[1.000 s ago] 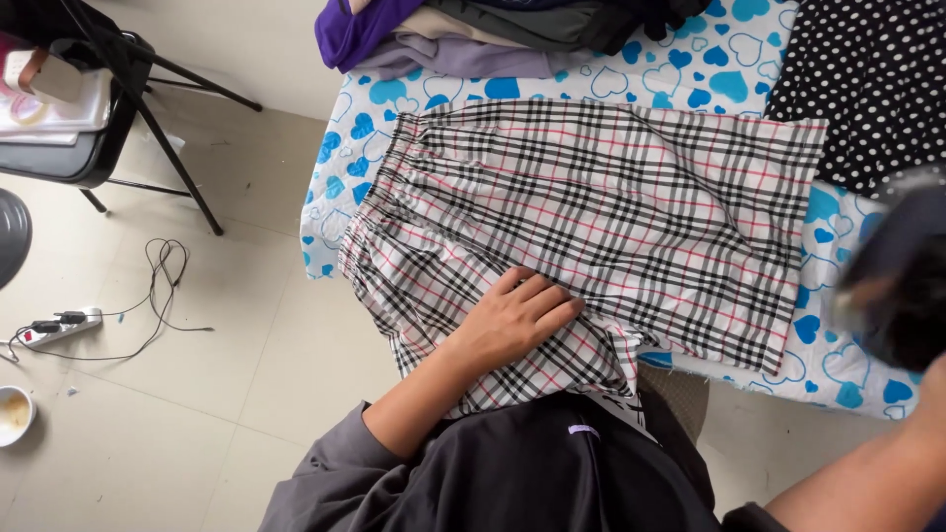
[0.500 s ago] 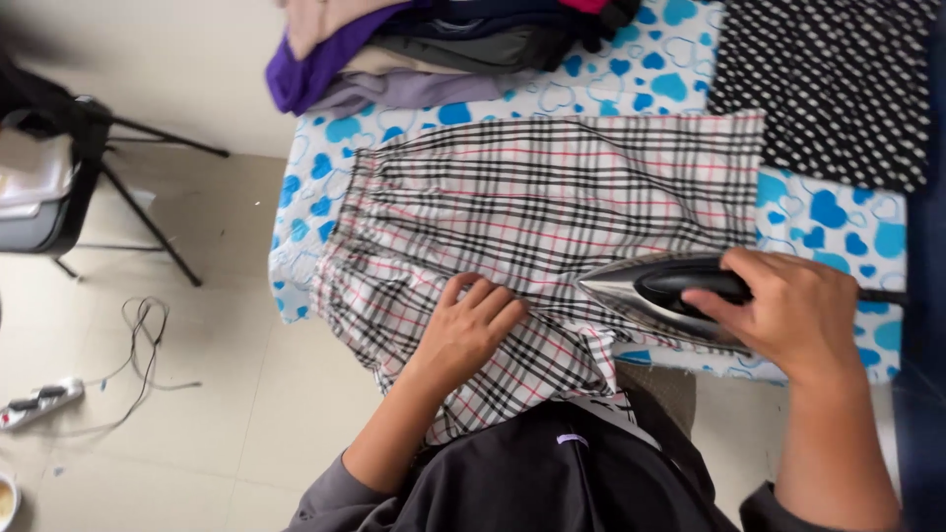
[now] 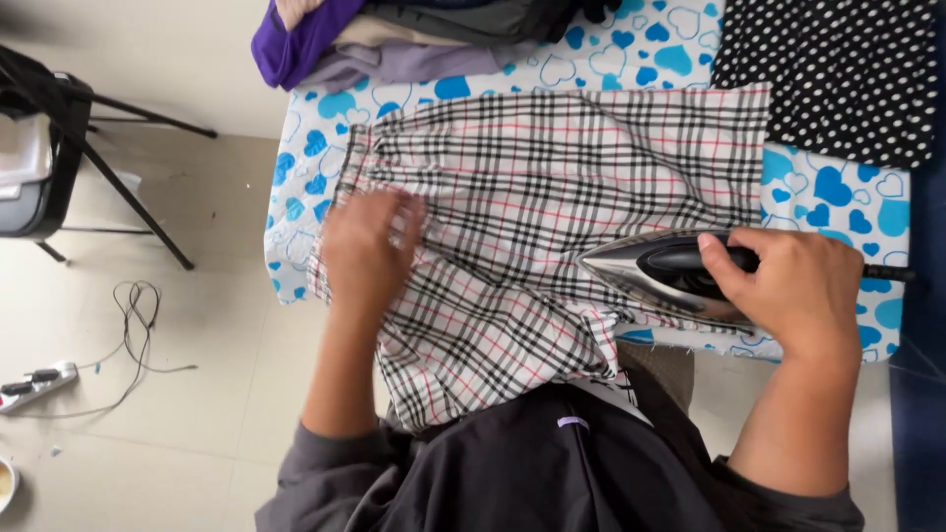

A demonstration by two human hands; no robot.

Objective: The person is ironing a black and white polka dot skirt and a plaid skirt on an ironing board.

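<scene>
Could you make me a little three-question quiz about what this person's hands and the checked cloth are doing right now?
1. True or false: the right hand grips the handle of the iron, which sits on the checked cloth.
2. Where does the left hand rest? A) on the pile of folded clothes B) on the gathered waistband end of the checked cloth C) on the polka-dot fabric
3. Fill in: the cover under the checked cloth is white with blue ____ shapes.

Key: 1 true; 2 B; 3 heart.
</scene>
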